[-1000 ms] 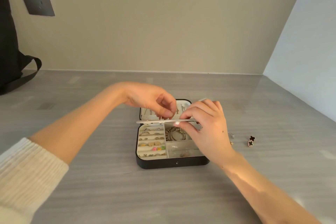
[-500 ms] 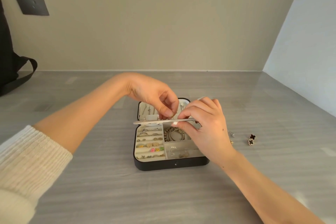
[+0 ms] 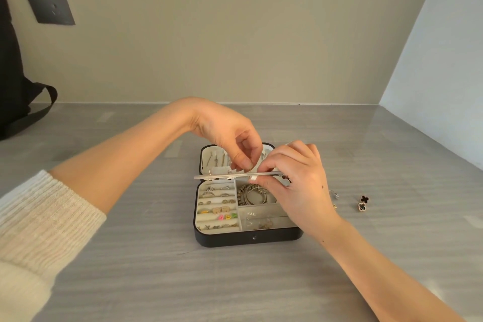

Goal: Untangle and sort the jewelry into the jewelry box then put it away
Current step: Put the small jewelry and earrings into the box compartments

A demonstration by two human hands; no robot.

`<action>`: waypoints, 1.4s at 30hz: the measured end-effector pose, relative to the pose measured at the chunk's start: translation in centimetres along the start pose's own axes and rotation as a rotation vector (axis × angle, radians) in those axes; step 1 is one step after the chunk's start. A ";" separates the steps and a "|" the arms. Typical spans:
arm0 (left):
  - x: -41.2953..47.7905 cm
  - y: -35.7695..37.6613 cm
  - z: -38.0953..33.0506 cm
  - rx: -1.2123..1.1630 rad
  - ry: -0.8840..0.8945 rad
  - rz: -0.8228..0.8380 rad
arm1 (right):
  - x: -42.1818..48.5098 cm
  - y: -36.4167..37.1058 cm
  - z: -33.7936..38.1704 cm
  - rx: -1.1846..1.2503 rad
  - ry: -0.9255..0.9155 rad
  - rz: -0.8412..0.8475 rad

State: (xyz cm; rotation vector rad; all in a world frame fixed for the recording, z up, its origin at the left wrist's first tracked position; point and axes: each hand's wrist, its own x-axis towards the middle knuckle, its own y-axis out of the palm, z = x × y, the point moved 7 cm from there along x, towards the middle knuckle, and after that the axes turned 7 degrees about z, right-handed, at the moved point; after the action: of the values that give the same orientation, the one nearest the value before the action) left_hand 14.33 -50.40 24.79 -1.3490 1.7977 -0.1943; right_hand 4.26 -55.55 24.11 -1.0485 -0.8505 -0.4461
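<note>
Sorting is going on at the jewelry box (image 3: pixel 248 239), which is sitting open on the counter (image 3: pixel 156 269) in the middle of the scene, its lid leaning back on the far side. The right hand (image 3: pixel 300 185) is holding a thin earring panel (image 3: pixel 217 176) level above the far edge of the tray, its fingers (image 3: pixel 269 165) curling round the panel's right end. The left hand (image 3: pixel 227 131) is reaching down from above, with thumb and forefinger pinching a tiny piece (image 3: pixel 248 169) right at the panel's upper face.

My judgement is that an earring is being fixed onto the panel. The next move is calling for a steady panel and a fine push through a small hole. After that, the clover earrings (image 3: pixel 363 202) and a small silver item (image 3: pixel 335 195) lying on the counter to the right of the box are waiting their turn.

What the pinched piece is, and whether it is already touching the panel, is proving too small to tell. The right hand is covering the tray's far right corner and part of the bracelets (image 3: pixel 252 195). The panel is being seen edge-on, so its face is not showing, and the left hand is hiding part of the lid's inside.
</note>
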 end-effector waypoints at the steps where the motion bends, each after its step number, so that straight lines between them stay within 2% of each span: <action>1: -0.1 -0.2 -0.3 0.044 -0.012 -0.008 | 0.0 0.0 0.0 0.002 0.001 0.001; 8: 0.2 -0.4 -2.4 0.410 -0.123 0.025 | -0.2 0.0 0.0 -0.032 -0.050 -0.036; 12: 0.6 -0.7 -2.5 0.495 -0.178 0.016 | -0.3 -0.1 0.3 -0.061 -0.087 -0.073; 17: 0.6 -0.7 -2.0 0.475 -0.185 0.012 | -0.4 -0.1 0.6 -0.115 -0.119 -0.104; 24: 0.2 -0.3 -1.5 0.296 -0.108 0.035 | -0.4 0.1 0.6 -0.138 -0.165 -0.119; 30: 0.5 0.0 -1.9 0.345 -0.145 0.043 | -0.6 0.1 0.6 -0.168 -0.189 -0.110; 35: -0.4 -1.0 -1.9 0.385 -0.168 -0.125 | -0.2 -0.1 0.6 -0.162 -0.158 -0.133; 42: -1.3 -0.5 -1.4 0.282 -0.129 -0.235 | -0.1 -0.1 0.7 -0.146 -0.155 -0.135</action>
State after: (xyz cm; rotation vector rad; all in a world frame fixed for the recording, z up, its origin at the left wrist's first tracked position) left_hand 13.77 -49.97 26.61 -1.3335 1.4425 -0.4593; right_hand 3.87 -55.02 24.23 -1.1759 -1.0432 -0.5525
